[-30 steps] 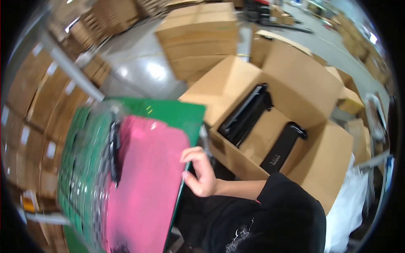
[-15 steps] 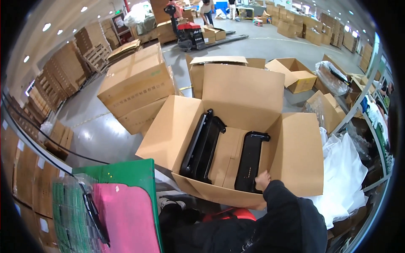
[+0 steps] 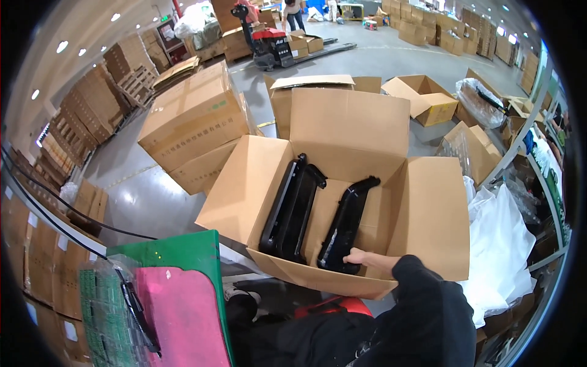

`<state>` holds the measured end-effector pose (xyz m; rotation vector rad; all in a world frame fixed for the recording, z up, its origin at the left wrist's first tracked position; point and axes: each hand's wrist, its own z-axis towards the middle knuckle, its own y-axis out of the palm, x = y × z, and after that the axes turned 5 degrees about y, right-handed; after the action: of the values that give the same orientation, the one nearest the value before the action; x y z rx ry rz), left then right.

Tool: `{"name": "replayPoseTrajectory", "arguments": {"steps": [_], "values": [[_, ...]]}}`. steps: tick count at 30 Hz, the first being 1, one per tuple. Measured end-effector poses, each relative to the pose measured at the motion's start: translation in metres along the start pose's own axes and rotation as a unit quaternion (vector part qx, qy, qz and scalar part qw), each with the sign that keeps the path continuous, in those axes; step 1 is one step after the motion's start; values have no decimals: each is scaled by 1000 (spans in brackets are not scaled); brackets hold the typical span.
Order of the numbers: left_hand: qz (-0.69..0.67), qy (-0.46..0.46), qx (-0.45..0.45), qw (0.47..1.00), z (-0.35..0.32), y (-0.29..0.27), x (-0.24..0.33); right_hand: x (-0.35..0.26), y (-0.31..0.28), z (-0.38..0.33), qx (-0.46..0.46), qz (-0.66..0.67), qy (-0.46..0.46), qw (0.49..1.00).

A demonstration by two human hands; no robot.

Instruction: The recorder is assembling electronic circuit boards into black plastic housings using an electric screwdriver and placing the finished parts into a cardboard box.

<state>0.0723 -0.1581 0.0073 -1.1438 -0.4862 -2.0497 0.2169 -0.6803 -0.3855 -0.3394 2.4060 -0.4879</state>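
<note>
My right hand [image 3: 354, 257] reaches into an open cardboard box [image 3: 330, 281] in front of me. Its fingers are closed on the near end of a long glossy black plastic part [image 3: 346, 220] with a bent far end. That part leans at a slant, its near end by the box's front wall. Beside it, along the left wall, lie black parts [image 3: 290, 214] of the same long shape, close together; how many I cannot tell. My left hand does not show.
At lower left is a green board [image 3: 183, 248] with a pink sheet [image 3: 180, 306] on it. Large closed cartons [image 3: 189, 116] stand beyond the box to the left. White plastic wrap [image 3: 498, 244] hangs at right by a metal rack. Farther off are a pallet truck [image 3: 272, 46] and a person [image 3: 293, 13].
My right hand has moved left with the black part, which has tilted and shifted away from the right wall. The parts at the left wall stay put.
</note>
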Motion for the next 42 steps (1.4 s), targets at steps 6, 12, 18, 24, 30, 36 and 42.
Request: {"name": "replayPoseTrajectory", "arguments": {"steps": [6, 12, 18, 24, 30, 36, 42], "values": [[61, 16, 20, 998, 3, -16, 27, -153, -7, -183, -238, 481, -99, 838], [78, 0, -119, 990, 9, -26, 19, -229, 126, -312, -242, 267, -448, 818], [272, -11, -260, 926, 32, -22, 1, -225, 171, -373, -629, -139, -414, 643], [404, -2, -225, 887, 31, -65, -29, -310, 170, -377, -631, -273, -595, 417], [414, -36, -260, 872, 33, -104, -25, -461, 279, -415, -277, -239, -821, 438], [355, -37, -301, 884, 31, -98, -28, -557, 422, -389, -1, -352, -831, 431], [374, 42, -297, 878, 38, -104, -40, -596, 489, -379, 5, -458, -785, 417]]}}
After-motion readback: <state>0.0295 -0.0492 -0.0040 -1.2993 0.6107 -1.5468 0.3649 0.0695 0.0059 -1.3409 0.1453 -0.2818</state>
